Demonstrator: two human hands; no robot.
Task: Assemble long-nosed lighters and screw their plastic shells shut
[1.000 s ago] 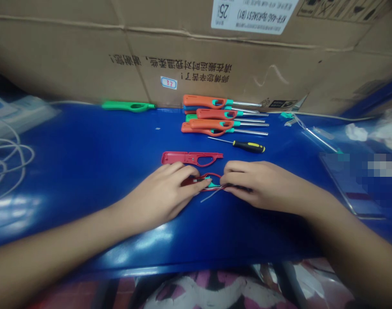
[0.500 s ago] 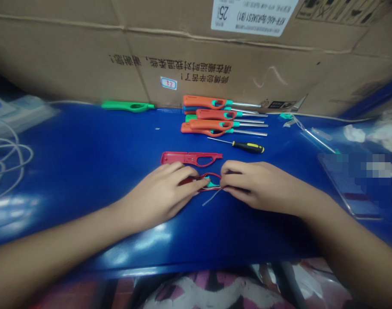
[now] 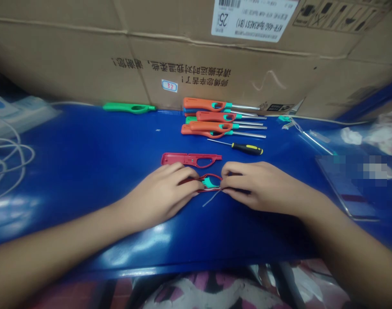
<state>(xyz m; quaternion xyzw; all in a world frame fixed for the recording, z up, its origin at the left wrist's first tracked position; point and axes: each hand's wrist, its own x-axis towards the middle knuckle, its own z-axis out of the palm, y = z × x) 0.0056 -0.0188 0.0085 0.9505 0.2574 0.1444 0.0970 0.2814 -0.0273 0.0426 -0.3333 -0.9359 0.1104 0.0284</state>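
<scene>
Between left hand [image 3: 167, 189] and right hand [image 3: 263, 186], red shell [image 3: 212, 175] (turquoise part [image 3: 211, 183] inside), gripped at both ends.

Carton [image 3: 86, 56] bears label [image 3: 254, 19] "25", sticker [image 3: 169, 86] perhaps "33".

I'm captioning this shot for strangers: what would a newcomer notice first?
Probably the orange lighters, piled on the blue table by the carton. Next, in the middle, the left hand and right hand at a red shell with a turquoise part inside. Just beyond them lies another red half.
</scene>
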